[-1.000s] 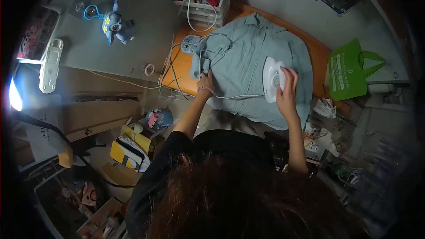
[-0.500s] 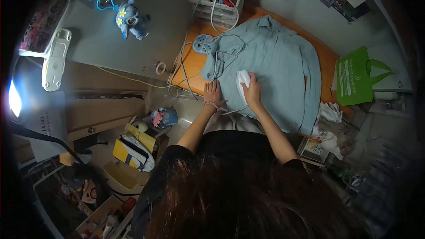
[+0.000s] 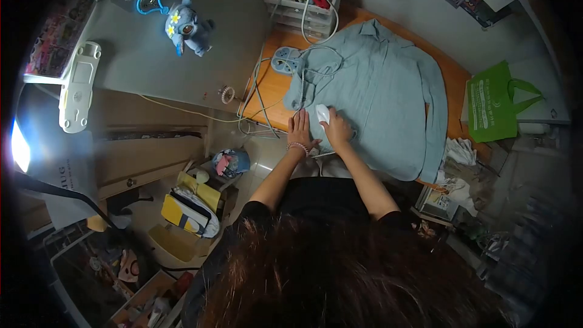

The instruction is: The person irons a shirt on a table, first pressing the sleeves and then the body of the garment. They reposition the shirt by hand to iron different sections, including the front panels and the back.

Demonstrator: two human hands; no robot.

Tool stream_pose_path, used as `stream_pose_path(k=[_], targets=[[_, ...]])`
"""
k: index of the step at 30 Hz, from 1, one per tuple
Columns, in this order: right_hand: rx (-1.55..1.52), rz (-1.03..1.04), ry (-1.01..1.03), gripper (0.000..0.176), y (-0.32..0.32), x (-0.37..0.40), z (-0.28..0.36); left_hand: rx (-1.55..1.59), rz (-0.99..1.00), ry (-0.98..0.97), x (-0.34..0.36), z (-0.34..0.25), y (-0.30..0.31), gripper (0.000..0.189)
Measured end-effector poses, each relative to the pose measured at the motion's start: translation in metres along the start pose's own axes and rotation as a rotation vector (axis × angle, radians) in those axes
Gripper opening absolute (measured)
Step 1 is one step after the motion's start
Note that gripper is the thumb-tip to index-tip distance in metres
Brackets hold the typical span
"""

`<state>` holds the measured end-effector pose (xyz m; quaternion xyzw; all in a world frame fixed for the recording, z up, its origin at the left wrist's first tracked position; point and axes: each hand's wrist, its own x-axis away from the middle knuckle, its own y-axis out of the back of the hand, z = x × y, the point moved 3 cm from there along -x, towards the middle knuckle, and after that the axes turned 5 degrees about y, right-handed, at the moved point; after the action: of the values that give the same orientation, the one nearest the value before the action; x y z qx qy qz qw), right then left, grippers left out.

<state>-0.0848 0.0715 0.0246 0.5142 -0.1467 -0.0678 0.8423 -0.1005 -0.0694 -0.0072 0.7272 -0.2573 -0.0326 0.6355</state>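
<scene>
A light blue-grey shirt [image 3: 388, 103] lies spread over the wooden desk [image 3: 267, 94], collar at the far side. My right hand [image 3: 338, 130] is closed around a small white iron [image 3: 322, 113], which rests on the shirt near its left front edge. Just left of it, my left hand [image 3: 299, 129] lies flat with fingers stretched out, at the border of shirt and desk. A beaded bracelet [image 3: 297, 146] circles the left wrist. The iron's underside is hidden against the cloth.
A blue power strip [image 3: 285, 61] with looped cables sits left of the shirt. Behind it stands a clear drawer box [image 3: 310, 24]. A green bag [image 3: 492, 103] is at the right. A plush toy [image 3: 188, 27] hangs on the grey panel at the left.
My right hand has drawn the iron left and slightly toward me, closer to my left hand. The left hand stays flat in place; the whole view has shifted a little.
</scene>
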Motion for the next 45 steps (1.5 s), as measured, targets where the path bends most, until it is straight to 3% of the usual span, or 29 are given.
stream_pose_path(k=[3,6,10,22,25,40,45], targets=[[0.04,-0.1,0.069,0.05,-0.002,-0.005,-0.006,0.032,-0.109,0.002,0.013,-0.004,0.002,0.107],[0.036,-0.075,0.04,0.053,-0.004,-0.009,-0.012,0.1,-0.073,-0.212,0.028,-0.019,-0.007,0.091],[0.022,-0.062,0.046,0.054,-0.004,-0.011,-0.017,0.051,-0.042,-0.251,0.034,-0.026,-0.034,0.097],[0.082,-0.123,-0.014,0.058,0.018,-0.023,-0.046,0.059,0.05,-0.219,0.034,-0.021,-0.031,0.088],[0.123,-0.109,-0.009,0.049,0.023,-0.022,-0.046,-0.008,0.055,-0.208,0.033,-0.025,-0.034,0.087],[-0.044,-0.1,-0.291,0.04,0.003,0.011,-0.02,-0.038,0.086,-0.181,0.039,-0.028,-0.022,0.095],[-0.068,-0.201,-0.289,0.039,0.006,0.004,-0.029,-0.134,0.09,-0.391,0.039,-0.033,-0.023,0.092]])
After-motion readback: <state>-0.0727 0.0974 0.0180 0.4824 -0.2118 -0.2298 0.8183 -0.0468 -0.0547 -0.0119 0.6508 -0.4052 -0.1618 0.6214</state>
